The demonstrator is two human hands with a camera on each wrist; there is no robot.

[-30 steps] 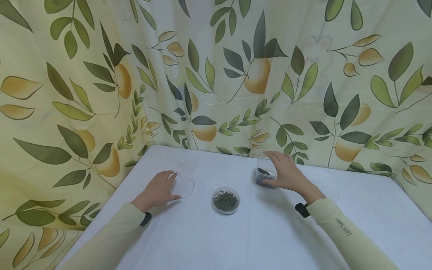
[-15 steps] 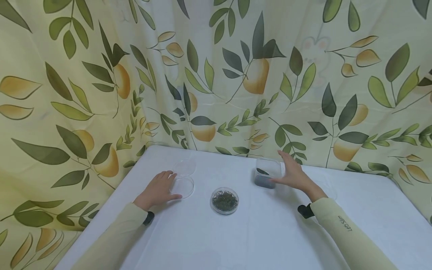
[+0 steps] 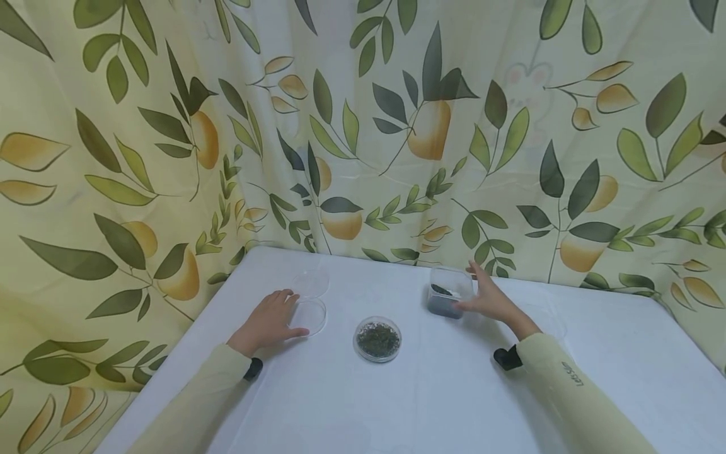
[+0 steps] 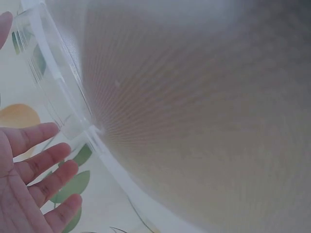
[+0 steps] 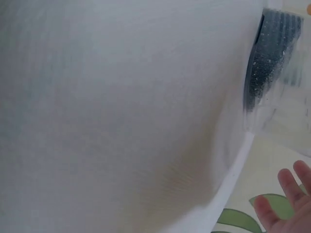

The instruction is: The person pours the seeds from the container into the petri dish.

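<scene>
My left hand [image 3: 271, 323] rests on the table beside a clear round petri dish [image 3: 326, 318], fingers and thumb spread at its left edge. In the left wrist view the straight fingers [image 4: 48, 165] come up close to the clear dish wall [image 4: 53, 82]; whether they touch it I cannot tell. My right hand [image 3: 492, 297] is at the right side of a clear plastic box [image 3: 445, 306], its thumb near the front corner. Dark granular stuff [image 5: 272, 53] lies sloped inside the box. In the right wrist view the fingers [image 5: 289, 187] look straight and apart from the box.
A petri dish [image 3: 377, 340] of dark green bits stands mid-table between the hands. Another clear round piece [image 3: 312, 283] lies behind the left dish. A faint clear round thing [image 3: 553, 321] lies behind the right wrist. A leaf-printed curtain [image 3: 363, 126] hangs along the table's back edge.
My right hand has drawn back to the right, from over the plastic box to its right side. The left hand has hardly moved.
</scene>
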